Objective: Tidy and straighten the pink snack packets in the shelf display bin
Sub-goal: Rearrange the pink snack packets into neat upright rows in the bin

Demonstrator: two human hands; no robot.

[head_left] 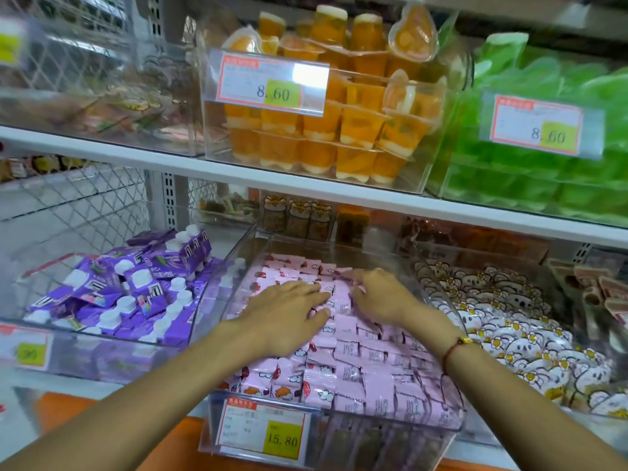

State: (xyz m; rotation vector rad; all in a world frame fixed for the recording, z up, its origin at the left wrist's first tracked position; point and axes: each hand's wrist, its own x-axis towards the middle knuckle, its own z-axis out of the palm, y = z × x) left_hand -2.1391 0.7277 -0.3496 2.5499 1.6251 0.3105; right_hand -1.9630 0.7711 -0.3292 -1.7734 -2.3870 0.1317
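Pink snack packets point(353, 365) fill the clear display bin point(438, 426) that stands at the front edge of the lower shelf, between a bin of purple packs point(136, 294) on one side and a bin of white cartoon-face packets point(516, 328) on the other. Both hands work inside it, over the middle of the heap. The left hand point(289, 314) lies flat on the packets with its fingers spread and fairly straight, pressing down rather than gripping; a flat palm of this kind suits levelling a loose pile and keeping the rows from sliding. The right hand point(380, 295) sits just beside it, toward the back of the bin, fingers bent over the packets. It is blurred, so I cannot tell whether it pinches a packet or only nudges the pile.

Near the front wall the packets stand in fairly even rows with their printed faces up, likely so shoppers can read them above the price tag point(263, 431) clipped there. Toward the back they lie looser and at mixed angles, which is probably why the hands are placed there. The straightening looks partly done, with the rear rows left to square up.
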